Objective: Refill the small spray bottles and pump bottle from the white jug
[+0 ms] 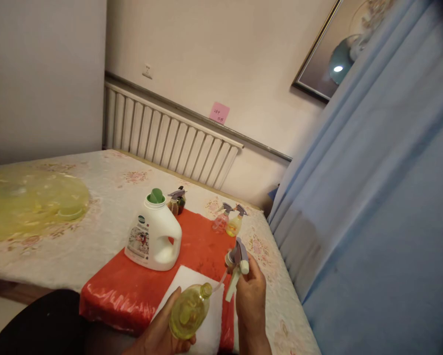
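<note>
Head view, left to right. Far left of both hands, a yellow translucent cover (32, 199) lying on the table (106, 182). Nearer, up and left of the left hand, a white detergent jug (153, 236) with green cap, standing on the red cloth (132, 291); just behind it, a dark small spray bottle (177, 199). Left hand (162, 335) curled from below around a yellow bottle (189, 310), fingers wrapped, thumb up its side, neck tilted toward the right hand, above a white towel (210, 325). Right hand (250, 296) closed around a spray head (238, 264), lifted out of the bottle, its thin tube reaching back to the neck. Beyond the right hand, two more sprayers (229, 221), pink and yellow, side by side. Right of everything, a blue curtain (373, 222).
</note>
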Demonstrator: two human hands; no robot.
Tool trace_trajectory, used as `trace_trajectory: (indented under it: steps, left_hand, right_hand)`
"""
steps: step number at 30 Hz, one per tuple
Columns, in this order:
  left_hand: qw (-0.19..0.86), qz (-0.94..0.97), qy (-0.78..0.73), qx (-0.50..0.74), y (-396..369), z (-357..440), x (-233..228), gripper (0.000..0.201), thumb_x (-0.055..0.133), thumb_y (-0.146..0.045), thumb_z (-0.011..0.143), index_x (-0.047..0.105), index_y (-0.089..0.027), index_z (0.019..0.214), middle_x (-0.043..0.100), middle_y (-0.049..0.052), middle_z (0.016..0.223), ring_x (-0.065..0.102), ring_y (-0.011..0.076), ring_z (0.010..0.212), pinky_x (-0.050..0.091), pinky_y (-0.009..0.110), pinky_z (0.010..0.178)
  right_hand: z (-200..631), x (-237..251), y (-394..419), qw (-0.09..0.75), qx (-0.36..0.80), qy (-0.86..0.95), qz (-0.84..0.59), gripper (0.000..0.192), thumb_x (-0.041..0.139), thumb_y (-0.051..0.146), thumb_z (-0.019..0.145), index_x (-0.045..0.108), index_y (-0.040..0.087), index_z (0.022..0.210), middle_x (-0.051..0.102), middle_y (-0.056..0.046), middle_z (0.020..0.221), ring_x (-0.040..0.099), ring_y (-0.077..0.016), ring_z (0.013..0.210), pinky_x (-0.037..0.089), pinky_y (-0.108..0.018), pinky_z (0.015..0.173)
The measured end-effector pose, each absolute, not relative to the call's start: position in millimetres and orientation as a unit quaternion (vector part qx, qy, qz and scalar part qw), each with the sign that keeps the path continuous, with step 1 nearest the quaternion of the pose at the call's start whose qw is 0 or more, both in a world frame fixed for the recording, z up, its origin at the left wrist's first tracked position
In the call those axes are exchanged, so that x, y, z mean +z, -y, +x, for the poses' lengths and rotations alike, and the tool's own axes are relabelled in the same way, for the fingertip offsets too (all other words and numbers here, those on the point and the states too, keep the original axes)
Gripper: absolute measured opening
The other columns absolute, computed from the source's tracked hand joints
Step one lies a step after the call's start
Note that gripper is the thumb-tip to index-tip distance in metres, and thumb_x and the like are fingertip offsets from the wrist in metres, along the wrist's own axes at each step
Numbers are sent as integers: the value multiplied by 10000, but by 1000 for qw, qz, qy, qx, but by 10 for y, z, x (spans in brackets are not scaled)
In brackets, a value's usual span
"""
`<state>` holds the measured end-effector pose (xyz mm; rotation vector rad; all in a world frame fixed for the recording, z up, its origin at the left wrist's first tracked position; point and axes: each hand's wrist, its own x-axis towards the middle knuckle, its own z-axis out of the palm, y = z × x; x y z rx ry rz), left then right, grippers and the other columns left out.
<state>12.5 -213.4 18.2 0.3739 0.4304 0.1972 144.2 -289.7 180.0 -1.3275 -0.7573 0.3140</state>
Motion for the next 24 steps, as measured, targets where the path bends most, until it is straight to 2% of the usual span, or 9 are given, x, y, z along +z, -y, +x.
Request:
trace_trajectory:
  steps: [3,7,11,15,20,24]
  left_hand:
    - [954,185,-215,97,2133,114,171,740,534,-739,783,636,-66,1073,750,119,782,690,200,515,489,230,430]
    - [957,189,-196,103,2140,108,194,699,529,-719,803,621,-102,1119,748,89,787,690,194,517,484,226,436]
    - [953,202,-203,99,2148,105,235,696,522,-718,808,628,-98,1105,738,80,753,684,191,511,469,218,426]
    - [952,209,-204,97,2140,107,201,709,503,-730,809,641,-89,1080,733,85,733,680,189,516,464,215,427]
    - [951,202,-214,96,2125,102,150,753,496,-754,791,634,-74,1084,734,97,738,679,196,512,471,227,426]
    - [951,201,-213,101,2127,81,206,705,515,-723,806,617,-99,1118,740,80,749,681,193,509,449,214,417]
  right_hand:
    - [1506,1809,2840,738,166,305,-579,284,745,288,742,687,184,1000,750,-38,930,693,-187,834,549,-282,750]
    - [1556,1804,2785,758,187,311,-542,296,770,230,681,676,178,957,740,-33,918,689,-189,858,550,-278,751]
    - [1582,1784,2766,764,178,303,-541,259,750,240,687,676,173,926,709,-11,812,663,-162,722,539,-260,647]
    - [1580,1773,2765,753,185,321,-543,294,762,232,679,675,181,955,715,-17,846,671,-174,770,550,-289,714]
    - [1573,1766,2762,749,186,331,-543,284,762,240,679,673,181,942,712,-17,841,651,-157,704,534,-262,641]
    - [1558,1780,2756,748,176,323,-551,282,746,253,699,666,184,961,714,-8,847,649,-149,702,519,-247,621]
